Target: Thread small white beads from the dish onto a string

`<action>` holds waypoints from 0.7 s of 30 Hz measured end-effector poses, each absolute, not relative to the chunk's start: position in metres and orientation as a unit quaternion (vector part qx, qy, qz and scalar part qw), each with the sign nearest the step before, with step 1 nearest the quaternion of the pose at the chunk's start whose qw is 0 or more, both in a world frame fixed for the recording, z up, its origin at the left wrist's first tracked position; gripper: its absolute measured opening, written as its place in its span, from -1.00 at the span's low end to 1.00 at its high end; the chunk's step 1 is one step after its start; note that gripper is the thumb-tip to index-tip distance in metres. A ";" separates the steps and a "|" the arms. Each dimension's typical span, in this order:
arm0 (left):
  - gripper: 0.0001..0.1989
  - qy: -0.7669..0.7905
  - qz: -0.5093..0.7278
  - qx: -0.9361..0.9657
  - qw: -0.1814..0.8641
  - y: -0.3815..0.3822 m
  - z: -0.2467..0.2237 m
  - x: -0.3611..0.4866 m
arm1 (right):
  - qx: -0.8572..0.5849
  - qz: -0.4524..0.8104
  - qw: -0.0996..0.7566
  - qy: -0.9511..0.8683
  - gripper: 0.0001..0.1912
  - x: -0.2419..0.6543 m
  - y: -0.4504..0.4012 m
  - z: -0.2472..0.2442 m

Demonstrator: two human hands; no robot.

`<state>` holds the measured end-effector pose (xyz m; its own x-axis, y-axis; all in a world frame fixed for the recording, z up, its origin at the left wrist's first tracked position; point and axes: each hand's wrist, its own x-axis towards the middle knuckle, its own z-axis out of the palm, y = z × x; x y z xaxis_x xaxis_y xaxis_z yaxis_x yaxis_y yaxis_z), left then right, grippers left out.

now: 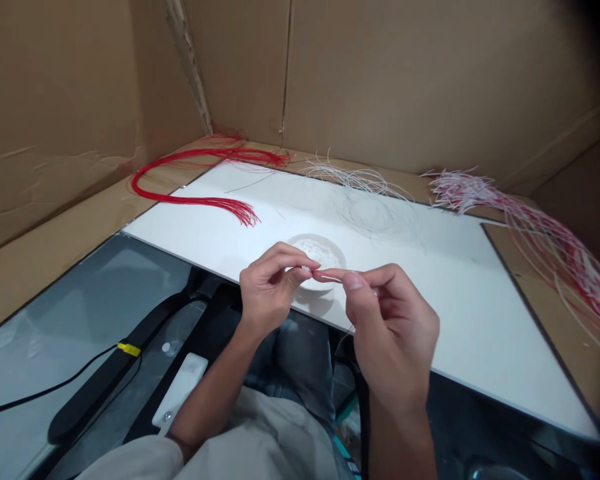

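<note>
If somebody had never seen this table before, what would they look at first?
Probably the bright red strings, curving in a big loop at the table's back left. Next, the left hand and right hand close together in the middle, a thin strand between them, by a bowl of white bits. Then the pink-and-white bundle at far right.

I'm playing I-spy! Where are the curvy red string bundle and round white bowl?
Curvy red string bundle (190,200), head view: its lower stretch.
Round white bowl (340,253), head view: its right rim.
</note>
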<state>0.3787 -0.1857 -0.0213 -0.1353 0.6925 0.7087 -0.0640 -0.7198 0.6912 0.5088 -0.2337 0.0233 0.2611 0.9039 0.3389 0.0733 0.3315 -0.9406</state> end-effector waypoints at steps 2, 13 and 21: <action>-0.93 0.256 0.707 0.601 0.270 -0.186 -0.021 0.379 | -0.475 0.323 0.638 -0.513 -0.73 0.508 -0.235 0.023; -0.92 0.242 0.701 0.612 0.275 -0.189 -0.021 0.378 | -0.455 0.336 0.635 -0.526 -0.80 0.510 -0.238 0.024; -0.88 0.174 0.700 0.546 0.425 -0.183 -0.034 0.377 | -0.453 0.324 0.637 -0.533 -0.79 0.511 -0.240 0.025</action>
